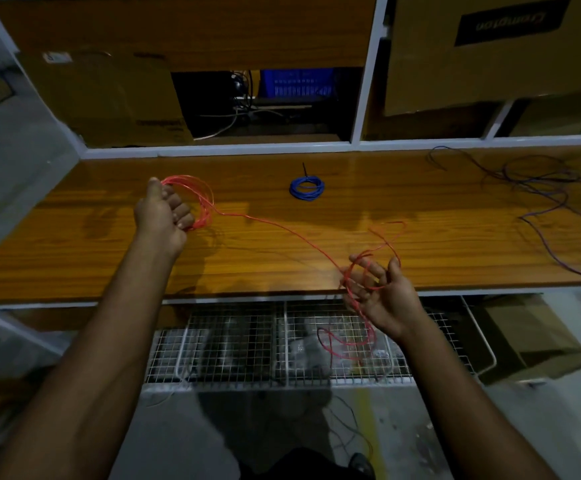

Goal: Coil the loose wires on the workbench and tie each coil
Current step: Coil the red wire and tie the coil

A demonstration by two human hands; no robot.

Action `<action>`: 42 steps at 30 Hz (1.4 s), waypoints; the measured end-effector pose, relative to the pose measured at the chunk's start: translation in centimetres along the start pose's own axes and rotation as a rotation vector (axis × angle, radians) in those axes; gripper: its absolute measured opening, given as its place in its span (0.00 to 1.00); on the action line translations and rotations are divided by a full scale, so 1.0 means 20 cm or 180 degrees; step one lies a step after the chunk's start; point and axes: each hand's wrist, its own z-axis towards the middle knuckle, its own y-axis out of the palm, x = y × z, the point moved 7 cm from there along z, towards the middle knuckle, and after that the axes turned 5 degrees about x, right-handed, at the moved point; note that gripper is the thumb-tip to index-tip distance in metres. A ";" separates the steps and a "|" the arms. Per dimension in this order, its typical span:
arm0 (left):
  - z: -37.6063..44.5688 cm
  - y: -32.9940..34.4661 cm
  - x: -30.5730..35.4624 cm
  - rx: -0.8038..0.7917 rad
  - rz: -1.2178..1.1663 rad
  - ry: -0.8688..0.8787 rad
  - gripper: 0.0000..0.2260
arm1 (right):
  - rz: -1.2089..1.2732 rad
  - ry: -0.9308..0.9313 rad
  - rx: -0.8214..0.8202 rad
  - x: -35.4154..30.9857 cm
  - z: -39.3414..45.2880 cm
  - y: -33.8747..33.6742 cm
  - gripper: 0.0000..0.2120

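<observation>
Red wire (282, 226) runs diagonally over the surface (109, 237) from coils clenched in the left hand (162, 216) to the right hand (382, 299), whose loosely spread fingers guide it.

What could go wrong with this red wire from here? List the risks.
1. The red wire hangs in loose loops off the right hand over the mesh rack below the bench; the tail could snag there.
2. The left hand holds the red coil at one side only; a tug on the taut span could spring the turns open.
3. The untidy purple wire lies close on the right; loose red loops could tangle with it.
</observation>
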 end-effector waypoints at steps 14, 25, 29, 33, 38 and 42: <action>-0.04 0.05 0.09 -0.0182 -0.0157 0.0153 0.19 | -0.0553 -0.0278 0.0388 -0.11 -0.01 -0.21 0.09; 0.00 0.03 0.20 0.0021 -0.0448 0.0263 0.20 | 0.0814 0.0014 0.1037 -0.15 -0.01 -0.50 0.09; 0.00 0.05 0.25 0.0105 -0.0688 0.0378 0.20 | 0.1527 0.0036 0.1257 -0.15 0.00 -0.56 0.10; -0.01 0.10 0.21 0.0064 -0.0514 0.0425 0.19 | 0.1640 -0.0088 0.1024 -0.17 0.01 -0.47 0.09; -0.10 0.16 0.07 0.0035 -0.0092 0.0398 0.18 | 0.1583 -0.0207 0.0431 -0.16 -0.02 -0.25 0.16; -0.22 0.21 -0.14 -0.0238 0.0445 0.0329 0.18 | 0.1208 -0.0075 0.0065 -0.14 -0.01 -0.11 0.15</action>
